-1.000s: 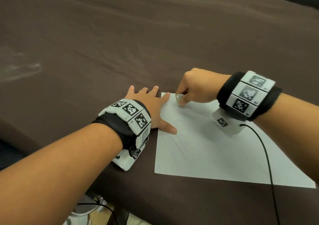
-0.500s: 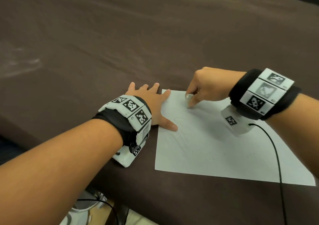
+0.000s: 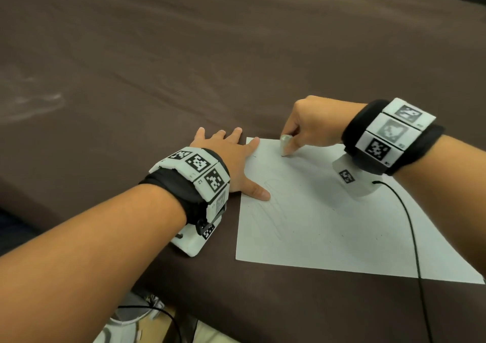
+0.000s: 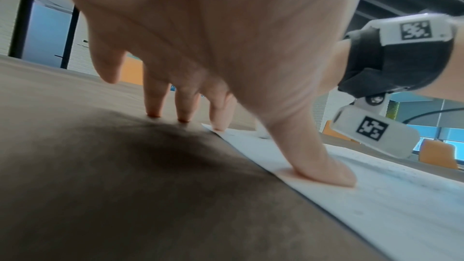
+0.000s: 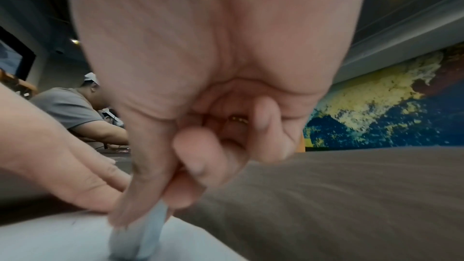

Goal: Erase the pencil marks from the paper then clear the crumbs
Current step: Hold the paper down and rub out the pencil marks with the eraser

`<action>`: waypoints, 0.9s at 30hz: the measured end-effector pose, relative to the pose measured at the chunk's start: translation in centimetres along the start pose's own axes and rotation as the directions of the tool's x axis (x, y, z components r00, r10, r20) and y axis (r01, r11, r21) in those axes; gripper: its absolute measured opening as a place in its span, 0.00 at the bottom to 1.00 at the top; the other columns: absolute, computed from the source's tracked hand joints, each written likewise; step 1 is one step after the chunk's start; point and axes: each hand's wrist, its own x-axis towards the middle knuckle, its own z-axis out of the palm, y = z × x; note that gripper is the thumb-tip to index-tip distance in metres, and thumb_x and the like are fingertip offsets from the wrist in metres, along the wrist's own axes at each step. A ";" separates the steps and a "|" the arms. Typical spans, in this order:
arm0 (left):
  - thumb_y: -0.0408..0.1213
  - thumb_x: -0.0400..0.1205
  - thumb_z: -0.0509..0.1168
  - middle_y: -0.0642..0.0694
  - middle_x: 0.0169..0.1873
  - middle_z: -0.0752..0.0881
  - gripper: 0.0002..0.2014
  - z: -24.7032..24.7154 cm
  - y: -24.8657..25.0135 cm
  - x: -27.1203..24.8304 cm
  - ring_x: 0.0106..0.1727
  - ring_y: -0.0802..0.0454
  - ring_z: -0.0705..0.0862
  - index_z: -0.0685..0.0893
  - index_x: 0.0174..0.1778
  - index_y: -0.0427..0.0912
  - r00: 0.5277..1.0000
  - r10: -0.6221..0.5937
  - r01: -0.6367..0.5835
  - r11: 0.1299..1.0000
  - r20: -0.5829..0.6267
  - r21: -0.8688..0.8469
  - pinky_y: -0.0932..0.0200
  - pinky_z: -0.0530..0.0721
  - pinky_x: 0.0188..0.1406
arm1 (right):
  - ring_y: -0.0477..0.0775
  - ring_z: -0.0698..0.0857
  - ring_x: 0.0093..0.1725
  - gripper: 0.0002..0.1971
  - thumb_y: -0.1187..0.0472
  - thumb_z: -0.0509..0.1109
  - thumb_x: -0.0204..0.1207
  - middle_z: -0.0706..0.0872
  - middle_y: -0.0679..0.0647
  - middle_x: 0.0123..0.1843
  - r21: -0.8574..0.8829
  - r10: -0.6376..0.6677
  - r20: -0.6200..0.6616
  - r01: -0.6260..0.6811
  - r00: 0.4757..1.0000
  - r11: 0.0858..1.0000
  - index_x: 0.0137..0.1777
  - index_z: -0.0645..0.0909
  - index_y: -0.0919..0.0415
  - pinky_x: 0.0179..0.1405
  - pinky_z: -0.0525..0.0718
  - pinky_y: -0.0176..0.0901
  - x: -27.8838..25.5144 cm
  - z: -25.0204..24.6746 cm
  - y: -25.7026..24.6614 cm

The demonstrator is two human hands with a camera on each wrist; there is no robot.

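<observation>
White paper (image 3: 328, 227) lies on a brown table (image 3: 184, 66). Left hand (image 3: 231, 158), fingers spread flat, pins its 10 o'clock corner. Right hand (image 3: 310, 127) pinches an eraser (image 3: 285, 145) near 12 o'clock. Faint pencil marks (image 3: 265, 208) and crumbs (image 3: 368, 232) remain.

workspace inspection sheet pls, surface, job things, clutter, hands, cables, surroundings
surface: brown cloth-covered table, faint pale smear at the far left.
job's things: white paper lying flat, faint pencil marks left of centre, dark crumbs scattered on it; grey eraser pressed on the paper near its far edge.
clutter: nothing seen.
hands: left hand flat, thumb and forefinger pinning the paper's left edge; right hand pinches the eraser.
cables: black cable runs from the right wrist camera across the paper; more cable below the table edge.
surroundings: orange chairs, a seated person, a blue and yellow mural.
</observation>
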 end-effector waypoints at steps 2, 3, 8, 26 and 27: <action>0.86 0.61 0.56 0.50 0.87 0.39 0.61 0.0 0.0 0.0 0.87 0.42 0.46 0.36 0.85 0.63 1.000 0.004 -0.004 1.000 -0.002 0.001 0.29 0.42 0.82 | 0.47 0.88 0.44 0.01 0.52 0.81 0.74 0.92 0.39 0.37 -0.018 0.013 0.034 -0.012 0.999 1.000 0.43 0.94 0.45 0.48 0.88 0.44 -0.6 -0.1 0.4; 0.86 0.61 0.56 0.50 0.87 0.39 0.62 0.0 0.1 0.1 0.87 0.42 0.46 0.36 0.85 0.63 1.000 0.005 -0.005 1.000 -0.004 0.001 0.29 0.42 0.82 | 0.48 0.88 0.45 0.01 0.52 0.81 0.74 0.92 0.40 0.37 -0.021 0.011 0.036 -0.010 0.999 1.000 0.43 0.94 0.45 0.47 0.88 0.45 -0.7 0.0 0.3; 0.86 0.61 0.56 0.50 0.87 0.40 0.61 -0.1 0.0 0.0 0.87 0.42 0.46 0.37 0.85 0.63 1.000 0.001 -0.001 1.000 -0.001 -0.002 0.29 0.43 0.82 | 0.53 0.87 0.45 0.06 0.53 0.78 0.76 0.90 0.42 0.38 0.016 -0.016 -0.096 0.018 0.995 1.000 0.39 0.90 0.41 0.44 0.88 0.50 1.0 0.9 -2.0; 0.86 0.61 0.57 0.51 0.87 0.40 0.61 -0.1 0.2 -0.3 0.87 0.43 0.46 0.38 0.85 0.63 1.000 -0.007 0.007 1.000 -0.001 -0.014 0.29 0.42 0.82 | 0.60 0.88 0.47 0.06 0.53 0.75 0.77 0.91 0.51 0.46 -0.147 -0.004 -0.095 -0.010 0.996 0.989 0.50 0.93 0.49 0.44 0.87 0.50 -0.3 0.8 -3.4; 0.85 0.61 0.57 0.51 0.87 0.40 0.61 -0.1 0.1 -0.3 0.87 0.43 0.46 0.38 0.85 0.63 1.000 -0.007 0.007 1.000 -0.002 -0.013 0.30 0.42 0.82 | 0.61 0.88 0.46 0.07 0.53 0.73 0.78 0.91 0.52 0.46 -0.181 -0.010 -0.116 -0.011 0.993 0.983 0.49 0.92 0.51 0.43 0.88 0.51 -0.3 1.1 -3.4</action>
